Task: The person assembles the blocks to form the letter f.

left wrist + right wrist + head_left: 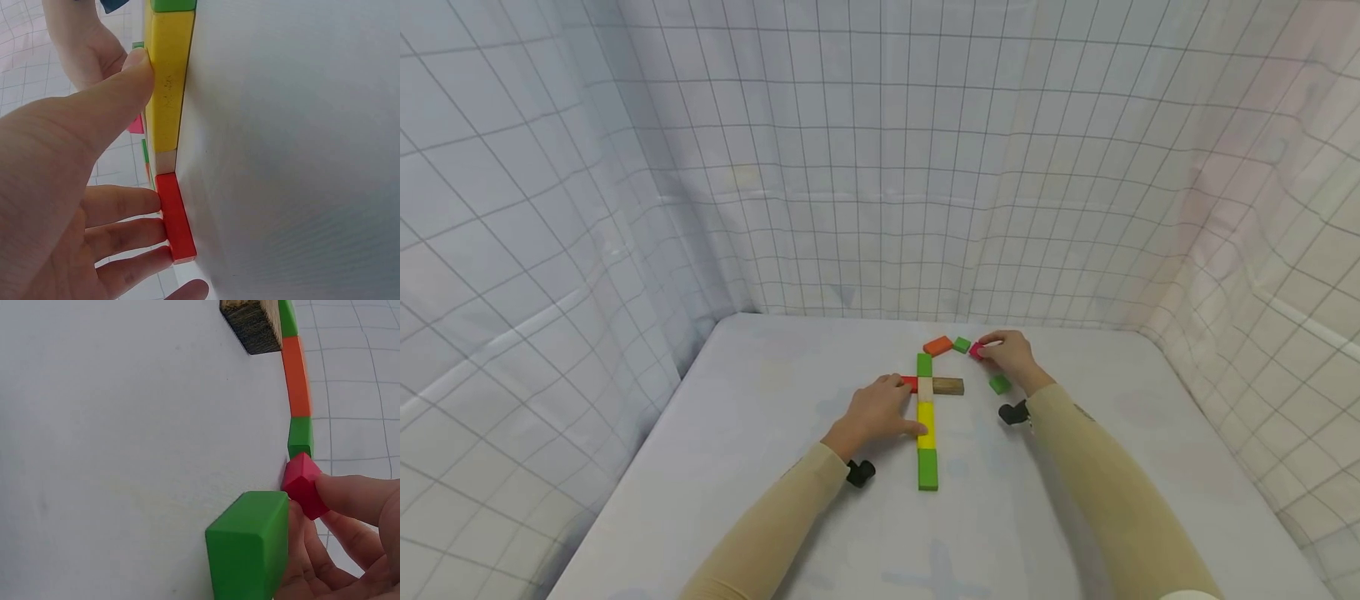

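Observation:
In my right hand (pixel 1013 354) a small pink block (pixel 304 485) is pinched between thumb and fingers, at the end of a curved row. Beside it in that row are a small green block (pixel 961 344) and an orange block (pixel 937 346). My left hand (pixel 877 410) rests on the laid-out blocks: its thumb touches the yellow block (pixel 169 87), and its spread fingertips lie on the red block (pixel 176 219). A pale wooden block (pixel 925 388) sits between the red block and a brown wooden block (pixel 948 386).
A loose green block (pixel 999 384) lies just below my right hand. Green blocks cap the yellow column at its far end (pixel 924 365) and near end (pixel 928 470). The white table (pixel 760 400) is enclosed by grid-patterned curtains (pixel 880 167).

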`<action>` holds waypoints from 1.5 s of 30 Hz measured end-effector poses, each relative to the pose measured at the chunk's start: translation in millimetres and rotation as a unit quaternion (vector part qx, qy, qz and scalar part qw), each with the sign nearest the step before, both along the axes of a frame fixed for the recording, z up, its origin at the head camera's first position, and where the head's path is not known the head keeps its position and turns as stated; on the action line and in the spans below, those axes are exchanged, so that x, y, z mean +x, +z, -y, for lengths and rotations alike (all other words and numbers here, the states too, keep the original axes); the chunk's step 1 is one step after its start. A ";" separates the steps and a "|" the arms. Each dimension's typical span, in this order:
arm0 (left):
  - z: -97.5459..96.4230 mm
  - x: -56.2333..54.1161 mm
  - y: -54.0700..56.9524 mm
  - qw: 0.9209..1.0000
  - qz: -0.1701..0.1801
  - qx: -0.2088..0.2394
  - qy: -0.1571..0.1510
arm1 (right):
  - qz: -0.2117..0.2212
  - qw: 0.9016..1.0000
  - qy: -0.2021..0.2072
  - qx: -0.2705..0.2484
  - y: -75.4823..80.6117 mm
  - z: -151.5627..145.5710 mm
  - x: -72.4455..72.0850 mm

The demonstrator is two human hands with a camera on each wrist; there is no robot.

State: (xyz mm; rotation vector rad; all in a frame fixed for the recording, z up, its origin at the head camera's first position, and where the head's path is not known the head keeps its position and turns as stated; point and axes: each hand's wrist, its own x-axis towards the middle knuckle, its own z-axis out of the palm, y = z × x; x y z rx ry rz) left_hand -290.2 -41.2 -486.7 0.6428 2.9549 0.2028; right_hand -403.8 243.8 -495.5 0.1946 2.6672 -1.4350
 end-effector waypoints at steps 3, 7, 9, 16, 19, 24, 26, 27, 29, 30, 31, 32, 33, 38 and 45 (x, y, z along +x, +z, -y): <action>0.0 -0.1 -2.1 1.000 0.000 0.000 -0.002 | 0.006 1.000 -0.011 0.003 -2.5 0.2 -1.1; -0.4 0.6 -4.1 1.000 0.001 0.000 0.000 | 0.007 1.000 -0.016 0.020 -5.3 0.9 -2.8; -0.8 0.7 -4.7 1.000 0.001 0.000 0.001 | 0.009 1.000 -0.019 0.024 -5.7 1.5 -2.8; -1.7 3.2 -2.3 1.000 0.003 0.002 0.004 | 0.015 0.999 -0.032 0.034 -4.3 4.4 -0.7; -1.1 3.7 -0.9 1.000 0.003 -0.002 0.005 | 0.018 0.999 -0.032 0.039 -3.5 5.9 -1.0; -0.5 3.3 1.2 1.000 0.000 0.000 0.003 | 0.015 0.999 -0.033 0.040 -2.4 7.6 -2.1; -0.4 2.7 1.7 1.000 -0.002 0.002 0.002 | 0.011 0.998 -0.032 0.043 -2.1 7.6 -2.5; -0.2 2.4 1.8 1.000 -0.002 0.001 0.003 | 0.010 0.998 -0.032 0.045 -1.9 7.7 -2.7; -0.2 1.5 1.5 1.000 -0.003 0.000 0.004 | 0.009 0.998 -0.030 0.049 -1.4 7.8 -3.0; -0.2 1.1 1.4 1.000 -0.003 0.000 0.005 | 0.008 0.998 -0.029 0.050 -1.2 7.9 -3.0; -0.3 0.9 1.3 1.000 -0.003 0.000 0.005 | 0.008 0.998 -0.028 0.052 -1.0 8.0 -3.1; -0.4 0.7 1.2 1.000 -0.003 0.000 0.006 | 0.008 0.998 -0.030 0.053 -0.6 8.4 -3.1; -0.5 0.6 1.3 1.000 -0.003 -0.001 0.006 | 0.008 0.998 -0.031 0.053 -0.4 8.7 -3.1; -0.9 0.7 2.5 1.000 -0.003 -0.003 0.004 | 0.012 0.998 -0.035 0.056 -1.0 9.5 -3.0; -0.2 -0.2 1.4 1.000 -0.001 -0.007 0.000 | 0.017 0.998 -0.036 0.056 -3.6 8.7 -3.5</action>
